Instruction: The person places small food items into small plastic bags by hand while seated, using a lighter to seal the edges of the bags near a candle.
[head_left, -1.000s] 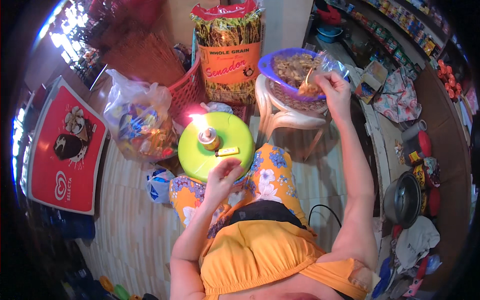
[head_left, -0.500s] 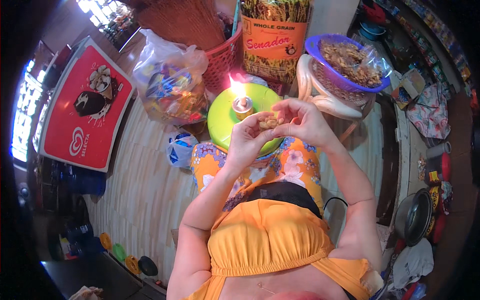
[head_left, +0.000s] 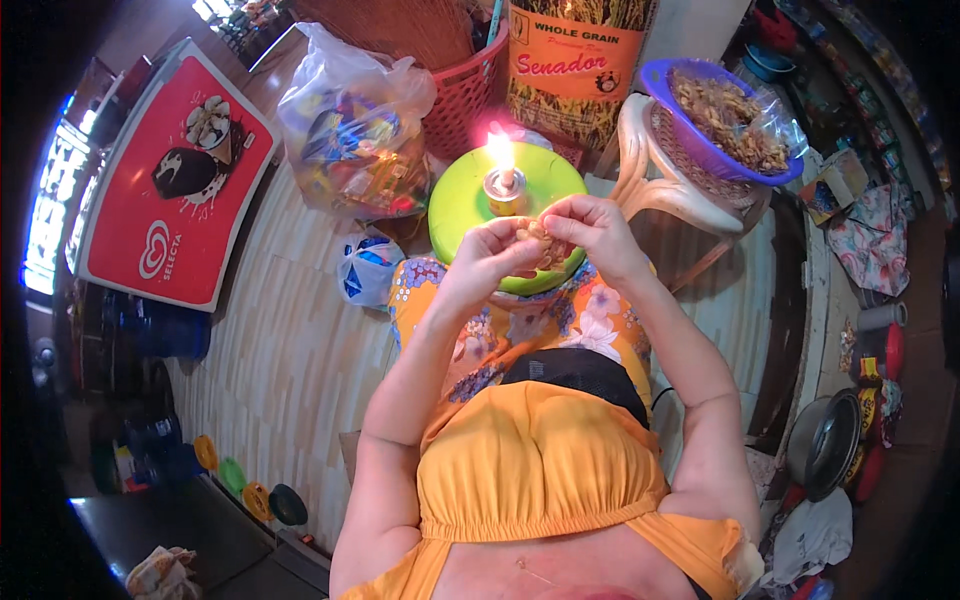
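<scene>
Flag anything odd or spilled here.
No spill shows. The oddity is an open flame on the round green top, near the left hand, right hand and small snack bag: seemingly close for exposed fire.

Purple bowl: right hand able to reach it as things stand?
Probably yes: the purple bowl sits on the chair to the right, open from above, with only the chair's curved frame between it and the right hand. That hand is busy, though, pinching brown pieces with the left hand.
</scene>
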